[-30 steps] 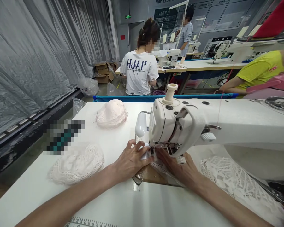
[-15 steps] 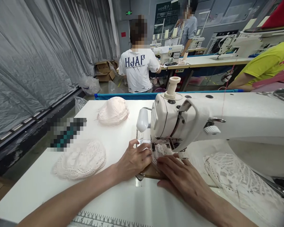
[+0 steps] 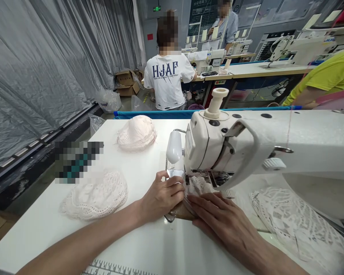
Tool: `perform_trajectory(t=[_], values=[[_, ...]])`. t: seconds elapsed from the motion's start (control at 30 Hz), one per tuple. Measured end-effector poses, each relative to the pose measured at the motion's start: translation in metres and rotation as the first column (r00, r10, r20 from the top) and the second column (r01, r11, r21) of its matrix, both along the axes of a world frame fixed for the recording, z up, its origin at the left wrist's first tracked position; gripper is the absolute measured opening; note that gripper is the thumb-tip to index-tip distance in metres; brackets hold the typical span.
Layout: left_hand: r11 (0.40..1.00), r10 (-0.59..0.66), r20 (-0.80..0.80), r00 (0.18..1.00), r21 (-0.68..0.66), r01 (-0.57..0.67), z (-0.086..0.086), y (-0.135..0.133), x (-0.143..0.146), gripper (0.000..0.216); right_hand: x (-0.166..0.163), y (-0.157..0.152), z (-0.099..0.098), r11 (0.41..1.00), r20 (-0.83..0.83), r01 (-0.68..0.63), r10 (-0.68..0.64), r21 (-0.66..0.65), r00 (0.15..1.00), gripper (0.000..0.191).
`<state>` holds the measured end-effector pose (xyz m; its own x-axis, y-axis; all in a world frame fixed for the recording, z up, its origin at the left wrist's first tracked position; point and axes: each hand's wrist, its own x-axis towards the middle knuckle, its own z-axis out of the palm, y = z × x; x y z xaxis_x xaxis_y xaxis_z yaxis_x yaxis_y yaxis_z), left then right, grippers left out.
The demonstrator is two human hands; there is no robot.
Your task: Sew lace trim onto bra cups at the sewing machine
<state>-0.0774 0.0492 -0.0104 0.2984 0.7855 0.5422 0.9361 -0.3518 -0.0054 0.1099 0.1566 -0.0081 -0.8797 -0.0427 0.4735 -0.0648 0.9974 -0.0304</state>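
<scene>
A white lace piece (image 3: 200,185) lies under the needle area of the white sewing machine (image 3: 203,145). My left hand (image 3: 164,195) is at the lace's left edge, close to the presser foot; its fingers are curled and closed on that edge, the fingertips partly hidden. My right hand (image 3: 222,215) rests flat over the near part of the lace, fingers stretched out side by side. Between the hands a brown plate (image 3: 182,211) shows on the machine bed. A small white lamp (image 3: 174,147) hangs left of the machine head.
On the white table (image 3: 143,236), a stack of lace pieces (image 3: 99,194) and a pale pink cup-shaped stack (image 3: 137,131) lie left. More lace (image 3: 298,221) spreads out under the machine arm. A printed ruler (image 3: 114,267) runs along the near edge. People (image 3: 167,80) sit beyond.
The view has shifted slightly, so the machine appears a little larger and farther right. Both hands stay at the lace by the needle, with only slight movement.
</scene>
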Motion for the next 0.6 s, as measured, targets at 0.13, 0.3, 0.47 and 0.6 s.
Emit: perform_trajectory(t=[0.13, 0.3, 0.47, 0.6], values=[[0.999, 0.024, 0.008, 1.000, -0.026, -0.024, 0.0021, -0.0015, 0.0024, 0.017, 0.0014, -0.0009, 0.0020, 1.000, -0.004, -0.018, 0.018, -0.003, 1.000, 0.025], [0.997, 0.039, 0.042, 0.998, -0.062, -0.036, 0.0062, -0.0040, 0.0050, 0.021, 0.0023, -0.0014, 0.0027, 1.000, 0.003, -0.013, 0.013, 0.016, 1.000, 0.025], [0.995, 0.017, 0.063, 0.998, -0.103, -0.011, 0.0079, -0.0063, 0.0050, 0.025, 0.0016, -0.0020, 0.0034, 1.000, -0.004, 0.003, -0.003, 0.006, 1.000, 0.028], [0.993, 0.022, 0.074, 0.997, -0.115, -0.013, 0.0067, -0.0061, 0.0047, 0.023, -0.0005, -0.0021, 0.0061, 1.000, -0.008, 0.020, -0.020, -0.008, 1.000, 0.041]])
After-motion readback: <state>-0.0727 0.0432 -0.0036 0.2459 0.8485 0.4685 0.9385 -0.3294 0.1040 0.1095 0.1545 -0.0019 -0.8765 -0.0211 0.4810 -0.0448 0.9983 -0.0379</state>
